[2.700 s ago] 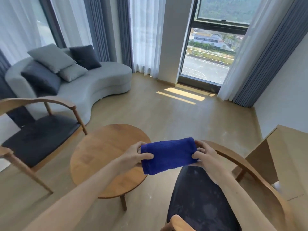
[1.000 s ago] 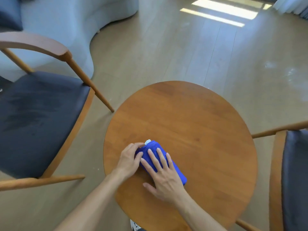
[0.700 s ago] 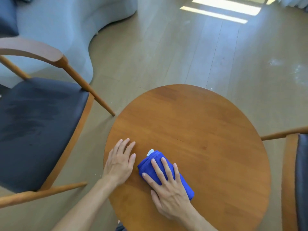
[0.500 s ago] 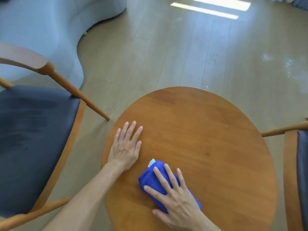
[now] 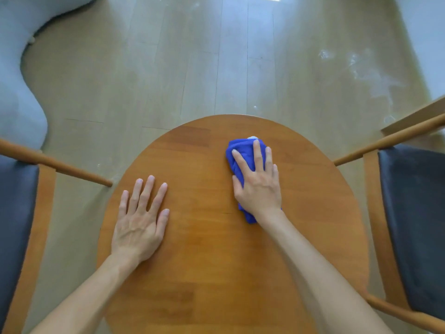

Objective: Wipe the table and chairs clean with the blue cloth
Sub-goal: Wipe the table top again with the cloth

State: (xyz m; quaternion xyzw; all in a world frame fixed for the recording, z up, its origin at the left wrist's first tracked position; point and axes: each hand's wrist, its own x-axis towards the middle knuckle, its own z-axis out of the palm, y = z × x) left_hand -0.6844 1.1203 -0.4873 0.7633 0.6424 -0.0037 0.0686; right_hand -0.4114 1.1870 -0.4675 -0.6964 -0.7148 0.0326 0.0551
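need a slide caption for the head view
Right hand presses the blue cloth on the round wooden table; left hand lies flat beside it.

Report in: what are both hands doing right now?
Left hand flat on round wooden table. Right hand pressing blue cloth on tabletop. Nothing in the way.

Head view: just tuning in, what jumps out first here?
The blue cloth stands out, bunched under the right hand, which presses it onto the far right part of the round wooden table. The left hand lies flat on the table's left side. Dark-seated wooden chairs flank the table, left and right.
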